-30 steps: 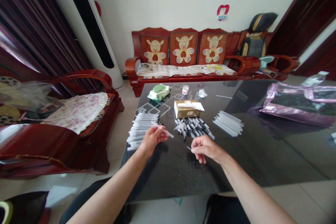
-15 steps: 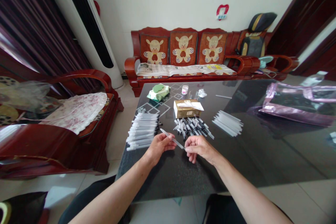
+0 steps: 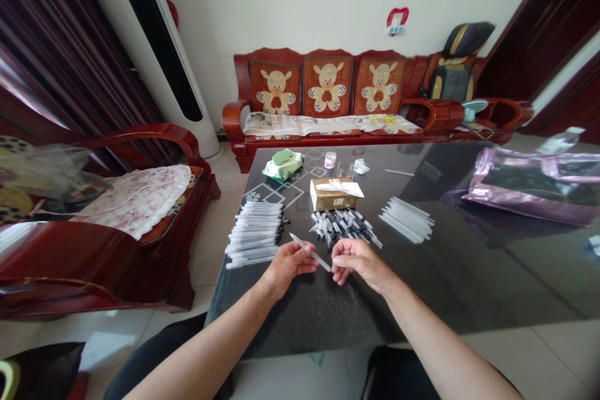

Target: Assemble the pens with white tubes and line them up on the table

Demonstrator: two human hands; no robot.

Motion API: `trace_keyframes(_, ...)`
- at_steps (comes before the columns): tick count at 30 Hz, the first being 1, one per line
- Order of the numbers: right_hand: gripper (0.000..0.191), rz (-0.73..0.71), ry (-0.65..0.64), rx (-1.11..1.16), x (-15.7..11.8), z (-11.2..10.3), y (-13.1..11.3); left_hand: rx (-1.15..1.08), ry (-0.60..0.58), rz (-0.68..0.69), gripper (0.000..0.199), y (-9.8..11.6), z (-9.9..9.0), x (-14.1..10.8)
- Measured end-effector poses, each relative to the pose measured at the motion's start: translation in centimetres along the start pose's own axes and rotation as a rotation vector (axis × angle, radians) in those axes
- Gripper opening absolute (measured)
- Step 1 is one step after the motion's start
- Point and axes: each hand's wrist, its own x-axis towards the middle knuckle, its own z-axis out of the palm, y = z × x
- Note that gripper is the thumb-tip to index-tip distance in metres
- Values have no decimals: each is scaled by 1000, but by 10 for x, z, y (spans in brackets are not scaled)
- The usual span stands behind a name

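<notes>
Between the thumb and fingers of our left grip (image 3: pixel 291 262), we hold a slim translucent pen barrel (image 3: pixel 322 261), slanting down toward our right grip (image 3: pixel 359 261), curled by its lower end; we cannot tell whether that one pinches anything. Just left of the left grip lies a row of pale pens (image 3: pixel 253 231) on the dark desk (image 3: pixel 304 319); beyond both grips, a heap of black-and-white pieces (image 3: pixel 344 225) by a gold tissue box (image 3: pixel 332 201); out past the right grip, pale tubes (image 3: pixel 407 220).
</notes>
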Motion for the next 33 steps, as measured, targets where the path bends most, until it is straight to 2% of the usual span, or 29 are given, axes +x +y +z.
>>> trace_keyframes(2,23,-44,94,-29,0,-9,-4,-23,16,-15,22,2,-1,1)
trace_keyframes(6,26,-123,433,-156,2,-41,-6,-75,48,-50,14,6,-1,1)
trace_keyframes(9,25,-96,639,-304,3,-65,-2,-97,65,-58,11,8,-1,1)
trace_keyframes(11,24,-56,696,-398,4,-75,1,-100,70,-60,10,8,-1,1)
trace_keyframes(16,24,-3,678,-692,8,-79,5,-101,71,-68,11,7,-2,2)
trace_keyframes(20,19,-37,682,-1119,15,-67,8,-101,65,-62,13,6,-3,2)
trace_keyframes(23,16,13,661,-1342,22,-57,13,-103,60,-59,13,6,-4,2)
trace_keyframes(28,16,87,614,-1473,30,-50,20,-93,65,-56,15,6,-3,2)
trace_keyframes(33,15,92,611,-1482,31,-49,18,-97,61,-48,15,8,-3,1)
